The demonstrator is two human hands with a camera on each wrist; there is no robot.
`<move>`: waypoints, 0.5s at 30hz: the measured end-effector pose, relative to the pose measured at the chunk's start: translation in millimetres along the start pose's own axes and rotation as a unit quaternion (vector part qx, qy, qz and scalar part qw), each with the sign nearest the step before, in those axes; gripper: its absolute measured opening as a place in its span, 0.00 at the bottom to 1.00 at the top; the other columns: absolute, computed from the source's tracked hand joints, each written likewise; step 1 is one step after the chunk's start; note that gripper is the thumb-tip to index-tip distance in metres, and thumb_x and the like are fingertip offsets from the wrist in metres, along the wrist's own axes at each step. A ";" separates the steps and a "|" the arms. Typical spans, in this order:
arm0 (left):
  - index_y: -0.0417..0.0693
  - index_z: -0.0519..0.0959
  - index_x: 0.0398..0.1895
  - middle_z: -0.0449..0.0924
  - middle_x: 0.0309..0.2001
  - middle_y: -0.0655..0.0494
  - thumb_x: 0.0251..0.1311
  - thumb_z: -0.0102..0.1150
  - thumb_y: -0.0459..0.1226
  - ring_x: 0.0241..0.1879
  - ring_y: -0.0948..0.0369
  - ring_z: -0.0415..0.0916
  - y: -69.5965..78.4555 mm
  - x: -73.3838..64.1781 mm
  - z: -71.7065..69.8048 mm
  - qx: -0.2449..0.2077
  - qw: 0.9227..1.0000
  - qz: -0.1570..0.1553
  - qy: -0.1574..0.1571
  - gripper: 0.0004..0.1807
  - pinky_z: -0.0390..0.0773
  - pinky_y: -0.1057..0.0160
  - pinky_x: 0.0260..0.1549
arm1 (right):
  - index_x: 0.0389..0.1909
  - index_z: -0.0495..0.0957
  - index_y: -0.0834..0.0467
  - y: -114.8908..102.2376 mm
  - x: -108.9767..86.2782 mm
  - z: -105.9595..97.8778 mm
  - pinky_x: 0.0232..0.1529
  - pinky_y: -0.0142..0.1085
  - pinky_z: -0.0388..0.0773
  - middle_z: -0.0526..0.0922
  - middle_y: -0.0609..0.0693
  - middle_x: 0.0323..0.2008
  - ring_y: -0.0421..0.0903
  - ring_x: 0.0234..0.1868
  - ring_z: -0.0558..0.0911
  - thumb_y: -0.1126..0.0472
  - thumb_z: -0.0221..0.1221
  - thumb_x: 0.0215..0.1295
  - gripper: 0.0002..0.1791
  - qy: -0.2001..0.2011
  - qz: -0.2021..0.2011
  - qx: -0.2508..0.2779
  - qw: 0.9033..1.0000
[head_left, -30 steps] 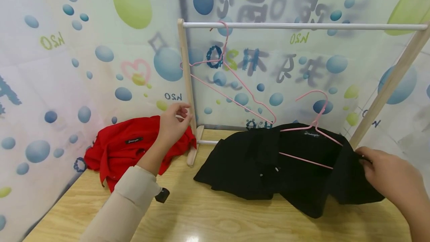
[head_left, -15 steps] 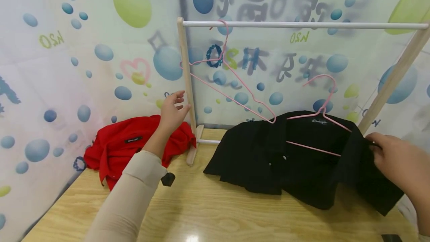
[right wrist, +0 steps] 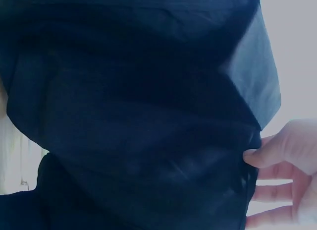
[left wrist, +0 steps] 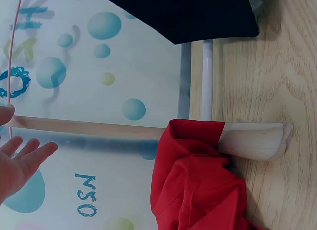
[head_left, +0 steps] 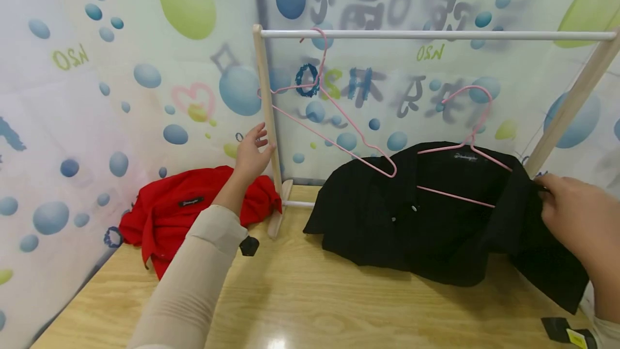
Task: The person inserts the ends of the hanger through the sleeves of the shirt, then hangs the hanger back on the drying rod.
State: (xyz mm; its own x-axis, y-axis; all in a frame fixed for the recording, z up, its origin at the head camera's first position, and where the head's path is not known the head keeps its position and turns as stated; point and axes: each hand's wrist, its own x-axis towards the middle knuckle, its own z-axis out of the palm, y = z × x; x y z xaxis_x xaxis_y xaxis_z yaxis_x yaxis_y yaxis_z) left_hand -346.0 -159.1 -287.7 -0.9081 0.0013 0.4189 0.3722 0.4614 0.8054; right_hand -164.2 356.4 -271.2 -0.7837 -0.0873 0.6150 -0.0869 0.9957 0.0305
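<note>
A black shirt (head_left: pixel 450 236) hangs spread on a pink hanger (head_left: pixel 477 117), raised over the table. My right hand (head_left: pixel 573 214) pinches the shirt at its right shoulder; in the right wrist view the thumb lies on the dark cloth (right wrist: pixel 148 116) with fingers behind. My left hand (head_left: pixel 254 149) is up beside the rack's left post (head_left: pixel 269 106), fingers loosely spread and holding nothing. In the left wrist view that hand (left wrist: pixel 22 163) is near the post. Another pink hanger (head_left: pixel 334 101), bare, hooks over the white rail (head_left: pixel 436 35), tilted down to the right.
A red shirt (head_left: pixel 189 198) lies crumpled on the wooden table (head_left: pixel 310 306), by the rack's left foot (head_left: pixel 280 214). The rack's right post (head_left: pixel 576 101) slants behind the right hand. A printed curtain wall (head_left: pixel 203 69) closes off the back.
The right hand has lifted the black shirt and its hanger upward and slightly right, with the hook now nearer the rail. The left hand has risen a little along the left post.
</note>
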 end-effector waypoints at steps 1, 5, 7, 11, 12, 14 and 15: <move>0.44 0.57 0.75 0.65 0.67 0.41 0.67 0.56 0.32 0.62 0.46 0.70 -0.6 1.0 1.2 -0.001 1.000 -0.002 -0.001 0.34 0.74 0.50 0.56 | 0.39 0.72 0.75 0.9 1.0 1.1 0.17 0.48 0.65 0.73 0.70 0.22 0.53 0.14 0.67 0.75 0.51 0.63 0.06 0.008 0.000 -0.001 1.000; 0.45 0.56 0.75 0.67 0.64 0.40 0.68 0.54 0.32 0.59 0.47 0.72 -2.2 5.1 5.4 -0.001 1.000 -0.016 -0.004 0.34 0.75 0.50 0.54 | 0.39 0.71 0.73 1.9 5.5 2.9 0.16 0.47 0.63 0.73 0.70 0.23 0.55 0.13 0.67 0.72 0.47 0.67 0.07 0.044 -0.004 -0.017 0.999; 0.45 0.56 0.75 0.68 0.62 0.40 0.68 0.53 0.32 0.58 0.47 0.72 -3.0 6.4 6.7 0.005 1.000 -0.022 -0.005 0.33 0.76 0.50 0.54 | 0.39 0.71 0.73 -2.6 9.0 -2.0 0.16 0.49 0.63 0.72 0.71 0.23 0.56 0.13 0.68 0.77 0.51 0.60 0.06 0.047 0.001 -0.016 0.999; 0.44 0.58 0.74 0.69 0.60 0.39 0.69 0.52 0.31 0.56 0.46 0.72 -5.3 7.1 7.8 0.023 1.000 -0.019 -0.009 0.31 0.76 0.50 0.53 | 0.38 0.69 0.74 -12.1 17.6 -13.6 0.18 0.54 0.66 0.72 0.73 0.24 0.61 0.16 0.70 0.79 0.53 0.57 0.08 0.039 0.021 -0.010 0.999; 0.44 0.58 0.73 0.69 0.59 0.38 0.69 0.52 0.31 0.56 0.45 0.72 -6.1 7.1 7.6 0.026 1.000 -0.015 -0.010 0.30 0.77 0.49 0.52 | 0.38 0.69 0.75 -13.5 20.1 -16.1 0.19 0.55 0.66 0.72 0.74 0.25 0.62 0.18 0.70 0.79 0.53 0.57 0.08 0.036 0.027 -0.009 0.999; 0.44 0.59 0.73 0.69 0.59 0.38 0.69 0.51 0.31 0.56 0.45 0.73 -7.7 6.8 7.3 0.033 0.999 -0.009 -0.012 0.30 0.77 0.49 0.52 | 0.38 0.68 0.74 -15.8 25.6 -20.1 0.21 0.57 0.68 0.72 0.75 0.26 0.64 0.19 0.72 0.79 0.52 0.57 0.08 0.033 0.039 -0.008 0.999; 0.44 0.59 0.73 0.69 0.59 0.38 0.69 0.51 0.31 0.56 0.45 0.73 -8.3 6.6 7.0 0.036 0.999 -0.007 -0.013 0.30 0.77 0.49 0.52 | 0.38 0.68 0.75 -16.1 28.5 -21.6 0.22 0.58 0.68 0.72 0.75 0.26 0.64 0.19 0.71 0.79 0.51 0.57 0.08 0.032 0.043 -0.009 0.998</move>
State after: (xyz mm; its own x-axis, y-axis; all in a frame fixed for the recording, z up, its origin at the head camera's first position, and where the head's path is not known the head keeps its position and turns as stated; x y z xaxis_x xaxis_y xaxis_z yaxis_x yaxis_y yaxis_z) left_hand -356.4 -156.6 -294.6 -0.9177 0.0171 0.3970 0.3461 0.5249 0.7776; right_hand -171.8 338.5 -237.1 -0.7461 0.0005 0.6658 -0.0089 0.9999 -0.0108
